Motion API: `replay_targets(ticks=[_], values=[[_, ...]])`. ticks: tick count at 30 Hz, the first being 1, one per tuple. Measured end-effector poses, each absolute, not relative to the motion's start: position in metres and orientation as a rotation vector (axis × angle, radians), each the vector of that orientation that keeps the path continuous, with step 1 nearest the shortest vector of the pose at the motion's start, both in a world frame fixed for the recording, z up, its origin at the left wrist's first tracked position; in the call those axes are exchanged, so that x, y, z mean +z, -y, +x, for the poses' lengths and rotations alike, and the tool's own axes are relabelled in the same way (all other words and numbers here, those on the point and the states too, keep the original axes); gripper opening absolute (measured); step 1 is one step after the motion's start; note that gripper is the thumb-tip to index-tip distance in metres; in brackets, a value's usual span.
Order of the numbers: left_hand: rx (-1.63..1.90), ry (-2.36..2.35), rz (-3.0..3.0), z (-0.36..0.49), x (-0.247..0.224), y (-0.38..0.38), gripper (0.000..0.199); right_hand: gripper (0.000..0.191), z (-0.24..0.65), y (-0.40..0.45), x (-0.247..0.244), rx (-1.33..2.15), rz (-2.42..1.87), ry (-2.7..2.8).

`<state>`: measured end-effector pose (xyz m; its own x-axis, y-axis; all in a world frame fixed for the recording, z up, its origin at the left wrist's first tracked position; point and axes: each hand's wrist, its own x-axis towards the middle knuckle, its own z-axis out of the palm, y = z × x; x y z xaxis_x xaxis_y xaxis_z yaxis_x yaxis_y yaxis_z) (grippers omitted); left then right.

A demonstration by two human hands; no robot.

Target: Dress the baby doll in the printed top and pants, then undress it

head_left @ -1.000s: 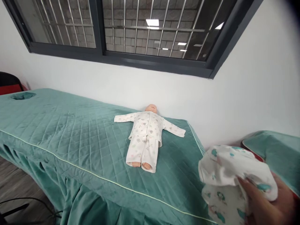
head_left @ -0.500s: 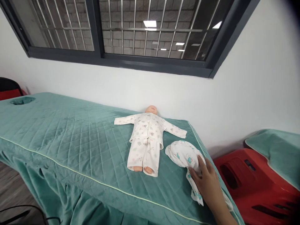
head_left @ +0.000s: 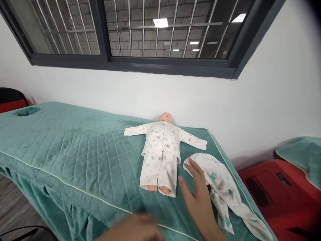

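A baby doll [head_left: 165, 117] lies on its back on the green quilted bed, arms spread, dressed in a white printed top [head_left: 162, 137] and matching trousers [head_left: 157, 170]. Right of its legs is a crumpled white garment [head_left: 225, 182] with teal prints. My right hand [head_left: 198, 197] hovers beside that garment's left edge and partly covers it. Its fingers are stretched and apart, with nothing held. Low in the view, near the bed's front edge, my left hand [head_left: 140, 227] is smeared by motion, so its fingers cannot be made out.
The green bed [head_left: 87, 147] runs along a white wall under a barred window [head_left: 160, 63], with a face hole [head_left: 27, 111] at its far left. A red plastic chair or stool [head_left: 283, 194] with green cloth [head_left: 301, 157] on it stands at the right. A black cable [head_left: 30, 227] lies at lower left.
My right hand has let go of the white garment and moved left, towards the doll's legs. The garment now lies more spread out. My left hand has come into view at the bottom.
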<state>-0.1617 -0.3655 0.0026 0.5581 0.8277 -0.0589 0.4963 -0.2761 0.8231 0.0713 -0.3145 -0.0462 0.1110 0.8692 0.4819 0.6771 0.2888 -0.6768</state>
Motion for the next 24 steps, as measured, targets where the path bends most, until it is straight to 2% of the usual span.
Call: replay_targets(ticks=[3,5,7,10,13,18,24], values=[[0.755,-1.065,1.918,-0.134,0.011,0.285,0.032,0.035,0.057,0.257,-0.044,0.371,-1.376,1.506],[1.22,-1.118,1.834,-0.117,0.017,0.222,0.026,0.036,0.053,0.21,-0.038,0.423,-1.34,1.388],[1.427,-1.162,1.826,-0.104,0.02,0.158,0.024,0.041,0.052,0.162,-0.029,0.493,-1.314,1.225],[1.344,-1.364,1.931,-0.089,0.014,0.078,0.03,0.044,0.054,0.102,-0.02,0.539,-1.276,1.107],[1.17,-1.454,2.04,-0.078,-0.005,0.036,0.034,0.045,0.059,0.068,-0.027,0.525,-1.304,1.224],[1.143,-1.458,2.033,-0.07,-0.031,0.035,0.036,0.048,0.064,0.065,-0.046,0.672,-1.409,1.372],[1.146,-1.448,1.985,-0.072,-0.031,0.036,0.037,0.047,0.061,0.068,-0.044,0.644,-1.431,1.49]])
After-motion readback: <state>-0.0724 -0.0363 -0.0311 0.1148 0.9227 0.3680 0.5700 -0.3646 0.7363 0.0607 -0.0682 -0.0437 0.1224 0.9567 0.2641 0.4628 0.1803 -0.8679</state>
